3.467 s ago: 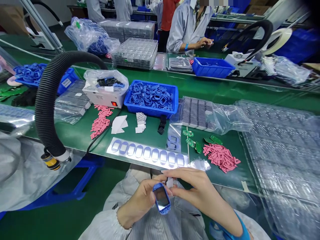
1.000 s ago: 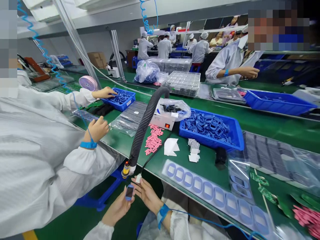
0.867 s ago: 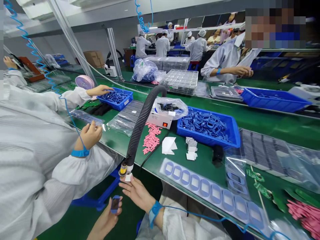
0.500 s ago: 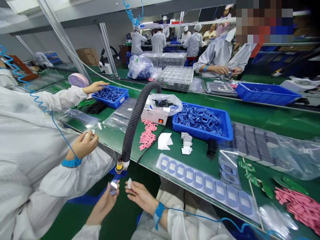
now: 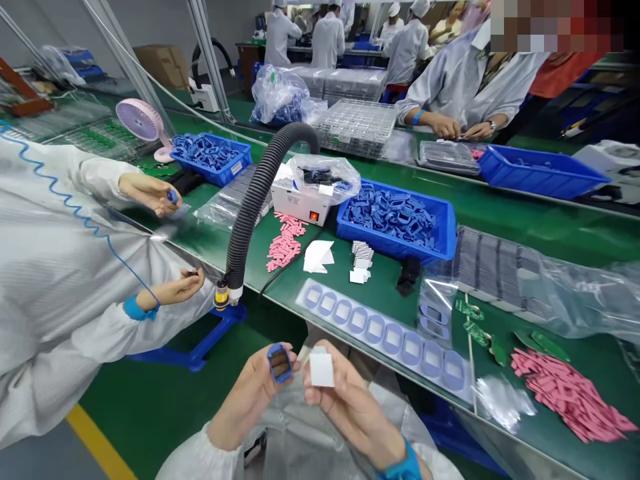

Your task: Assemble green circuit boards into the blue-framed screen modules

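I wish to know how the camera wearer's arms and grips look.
The left grip and right grip wear no gloves. The left sleeve is loose and whitish; the right sleeve, only partly in view, is whitish too. A bright blue band wraps the right wrist.

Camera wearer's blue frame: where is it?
Head view, below and left of centre: the blue frame is in the wearer's left hand, just left of the white square in the right hand.
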{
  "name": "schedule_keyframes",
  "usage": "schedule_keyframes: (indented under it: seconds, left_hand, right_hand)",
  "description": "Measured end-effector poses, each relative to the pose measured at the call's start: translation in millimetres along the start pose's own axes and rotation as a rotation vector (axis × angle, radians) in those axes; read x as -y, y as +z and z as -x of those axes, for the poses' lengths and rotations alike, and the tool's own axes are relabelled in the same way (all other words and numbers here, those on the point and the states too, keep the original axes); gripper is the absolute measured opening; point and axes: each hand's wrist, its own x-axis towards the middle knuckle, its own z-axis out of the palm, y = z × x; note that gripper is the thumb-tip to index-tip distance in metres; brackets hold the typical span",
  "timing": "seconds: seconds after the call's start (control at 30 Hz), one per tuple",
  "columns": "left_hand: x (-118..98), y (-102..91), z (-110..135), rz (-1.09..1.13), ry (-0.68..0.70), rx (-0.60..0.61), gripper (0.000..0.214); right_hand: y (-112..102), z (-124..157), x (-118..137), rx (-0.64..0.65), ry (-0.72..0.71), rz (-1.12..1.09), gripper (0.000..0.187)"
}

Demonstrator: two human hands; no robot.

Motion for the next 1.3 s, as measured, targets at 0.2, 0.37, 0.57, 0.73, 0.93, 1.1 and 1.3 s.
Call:
schedule_keyframes:
  seconds: [0.2,0.37,0.57,0.73,0.93,1.1,1.3]
  left_hand:
    - [23.6,78.9,19.8,0.066,0.086,0.264,0.033]
    - [41.6,109.9,18.6,0.097,0.040,0.398,0.032]
    - [57.1,131.5,14.3,0.041,-0.001,0.420,0.033]
    - [62.3,144.2,13.8,-0.020,0.005,0.412,0.033]
    - [63.7,151.5,13.9,-0.065,0.074,0.375,0.033]
    - [69.3,150.9,12.0,-0.092,0.171,0.373,0.032]
    - [75.4,147.5,10.1,-0.164,0.230,0.380,0.030]
  right_hand:
    - [6.5,41.0,44.6,0.065,-0.100,0.079,0.039]
    - [-3.3,64.5,58.6,-0.060,-0.231,0.175,0.039]
    - [-10.6,82.0,73.3,-0.098,-0.397,0.143,0.033]
    - [-13.8,87.5,78.1,-0.089,-0.438,0.098,0.029]
    - [-14.2,91.2,82.2,-0.147,-0.525,0.221,0.031]
    - [-16.4,104.5,86.0,-0.282,-0.746,0.573,0.030]
    - [-21.3,116.3,88.1,-0.396,-1.302,1.331,0.026]
